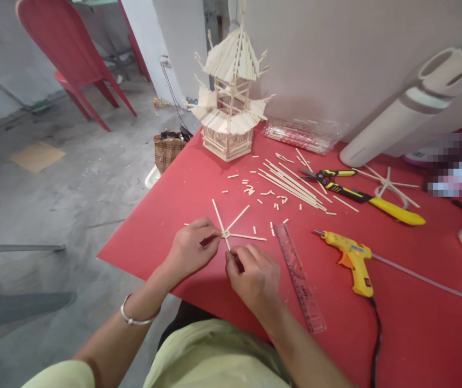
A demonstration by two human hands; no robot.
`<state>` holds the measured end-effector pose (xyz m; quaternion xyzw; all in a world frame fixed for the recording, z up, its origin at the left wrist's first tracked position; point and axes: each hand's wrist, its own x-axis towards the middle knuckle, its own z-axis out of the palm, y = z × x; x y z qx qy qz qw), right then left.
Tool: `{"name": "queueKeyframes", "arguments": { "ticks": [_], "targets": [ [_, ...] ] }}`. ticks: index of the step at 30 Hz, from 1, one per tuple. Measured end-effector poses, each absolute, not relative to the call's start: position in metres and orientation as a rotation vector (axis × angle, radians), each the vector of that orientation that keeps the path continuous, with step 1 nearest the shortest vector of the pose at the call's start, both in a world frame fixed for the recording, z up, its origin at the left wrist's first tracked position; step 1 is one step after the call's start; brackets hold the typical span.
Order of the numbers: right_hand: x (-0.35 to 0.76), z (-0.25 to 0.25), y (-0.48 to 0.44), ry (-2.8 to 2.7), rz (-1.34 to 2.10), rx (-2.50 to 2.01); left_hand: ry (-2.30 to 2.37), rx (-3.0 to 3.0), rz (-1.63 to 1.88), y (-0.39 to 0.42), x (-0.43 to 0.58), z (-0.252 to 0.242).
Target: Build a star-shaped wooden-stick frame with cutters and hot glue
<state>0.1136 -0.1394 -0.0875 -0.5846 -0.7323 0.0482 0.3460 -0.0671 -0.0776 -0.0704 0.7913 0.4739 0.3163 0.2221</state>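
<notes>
A small star-shaped frame of thin wooden sticks [236, 221] lies on the red tabletop [153, 215], its arms spreading from a little hub. My left hand [194, 242] pinches the frame beside the hub, on its left. The fingers of my right hand [257, 272] are closed on the end of the stick arm pointing toward me. Right of that hand lies a clear ruler [298, 277]. Farther right rests a yellow glue gun [352, 261] with its nozzle toward the left. Loose sticks [291, 183] and short cut pieces are scattered beyond the frame.
A stick pagoda model [231, 102] stands at the table's far corner. Yellow-black cutters [364, 196], another stick star [388, 183], a bagged stick bundle [301, 134] and a leaning white tube [400, 113] lie beyond. The glue gun's cord [376, 339] runs toward the front edge.
</notes>
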Motion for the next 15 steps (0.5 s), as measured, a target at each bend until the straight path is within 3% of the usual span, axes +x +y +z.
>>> {"name": "queueKeyframes", "arguments": {
  "ticks": [15],
  "targets": [
    [0.1138, -0.0866, -0.1393, -1.899, 0.125, -1.519, 1.333, 2.195, 0.842, -0.078, -0.0664, -0.0715]
  ]
}}
